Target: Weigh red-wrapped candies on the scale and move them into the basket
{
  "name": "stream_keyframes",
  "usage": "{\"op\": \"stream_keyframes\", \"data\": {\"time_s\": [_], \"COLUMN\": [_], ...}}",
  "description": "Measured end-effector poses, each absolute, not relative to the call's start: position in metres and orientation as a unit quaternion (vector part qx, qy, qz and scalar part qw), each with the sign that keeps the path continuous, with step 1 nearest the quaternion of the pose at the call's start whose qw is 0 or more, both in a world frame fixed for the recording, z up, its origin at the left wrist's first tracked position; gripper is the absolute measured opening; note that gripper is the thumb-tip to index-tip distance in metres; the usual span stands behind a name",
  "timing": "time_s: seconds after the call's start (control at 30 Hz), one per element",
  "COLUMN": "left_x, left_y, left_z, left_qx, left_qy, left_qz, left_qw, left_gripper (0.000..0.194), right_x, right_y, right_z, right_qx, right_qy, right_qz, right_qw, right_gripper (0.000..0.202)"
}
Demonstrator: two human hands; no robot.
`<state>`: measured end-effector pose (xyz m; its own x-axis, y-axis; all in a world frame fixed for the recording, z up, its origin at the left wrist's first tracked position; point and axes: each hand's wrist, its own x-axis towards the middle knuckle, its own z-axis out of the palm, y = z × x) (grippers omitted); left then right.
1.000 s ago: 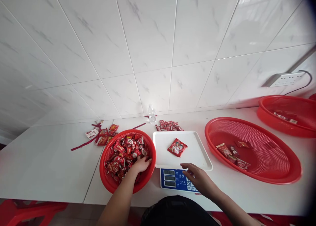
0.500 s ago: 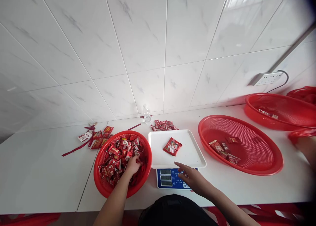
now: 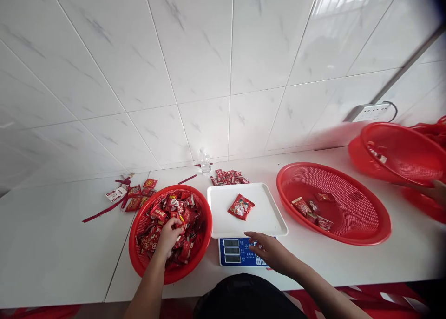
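Observation:
My left hand (image 3: 170,235) reaches into a round red basket (image 3: 135,258) heaped with small red snack packets (image 3: 158,212). Its fingers are pinched on a small red-and-yellow snack packet (image 3: 182,220), partly hidden by them. Over the front edge of a digital scale (image 3: 232,251) with a blue panel hovers my right hand (image 3: 268,250), open, fingers apart and holding nothing. On the scale's white tray (image 3: 216,216) lies one larger red packet (image 3: 241,207).
To the right stands a wide red basket (image 3: 362,216) with several packets. Beyond it, another person's hand (image 3: 437,191) holds a tilted red basket (image 3: 400,156). Loose packets (image 3: 230,177) lie behind the scale, near a clear bottle (image 3: 205,163). More packets (image 3: 135,198) and ribbon lie at left.
My left hand has shifted left and slightly back within the basket. My right hand stays over the scale. At far right, the other person's basket has been lifted and tilted.

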<state>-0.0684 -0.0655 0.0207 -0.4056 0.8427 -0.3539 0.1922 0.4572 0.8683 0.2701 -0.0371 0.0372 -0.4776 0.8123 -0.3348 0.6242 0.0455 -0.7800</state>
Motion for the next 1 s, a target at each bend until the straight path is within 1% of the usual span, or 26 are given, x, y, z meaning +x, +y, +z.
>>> {"op": "stream_keyframes", "data": {"time_s": [0.13,0.23,0.3,0.47,0.53,0.6,0.7,0.83,0.9,1.0], "left_x": [-0.068,-0.057,-0.044,0.005,0.026,0.044,0.063,0.073,0.075,0.077], "left_y": [-0.061,-0.06,-0.061,-0.065,-0.066,-0.066,-0.067,-0.071,-0.07,-0.065], "left_z": [0.044,0.063,0.075,0.091,0.092,0.091,0.086,0.07,0.06,0.049], "left_qx": [0.267,0.226,0.225,0.238,0.252,0.263,0.26,0.242,0.237,0.23], "left_qy": [0.687,0.601,0.542,0.43,0.4,0.381,0.386,0.429,0.44,0.433], "left_qz": [0.492,0.55,0.563,0.518,0.481,0.456,0.434,0.383,0.368,0.383], "left_qw": [0.462,0.535,0.582,0.7,0.738,0.76,0.772,0.782,0.784,0.783], "left_gripper": [0.024,0.027,0.028,0.037,0.044,0.05,0.05,0.043,0.043,0.043], "right_x": [0.266,0.262,0.258,0.243,0.237,0.232,0.23,0.232,0.234,0.235], "right_y": [-0.036,-0.036,-0.037,-0.04,-0.041,-0.043,-0.045,-0.049,-0.051,-0.051], "right_z": [0.044,0.053,0.061,0.085,0.089,0.087,0.073,0.051,0.045,0.043], "right_qx": [-0.503,-0.499,-0.489,-0.416,-0.377,-0.35,-0.387,-0.462,-0.475,-0.468], "right_qy": [-0.714,-0.707,-0.689,-0.575,-0.519,-0.471,-0.418,-0.404,-0.401,-0.376], "right_qz": [0.478,0.491,0.524,0.682,0.738,0.773,0.775,0.733,0.722,0.73], "right_qw": [0.1,0.104,0.112,0.176,0.211,0.242,0.274,0.294,0.304,0.326], "right_gripper": [0.04,0.04,0.041,0.058,0.058,0.05,0.043,0.042,0.041,0.039]}}
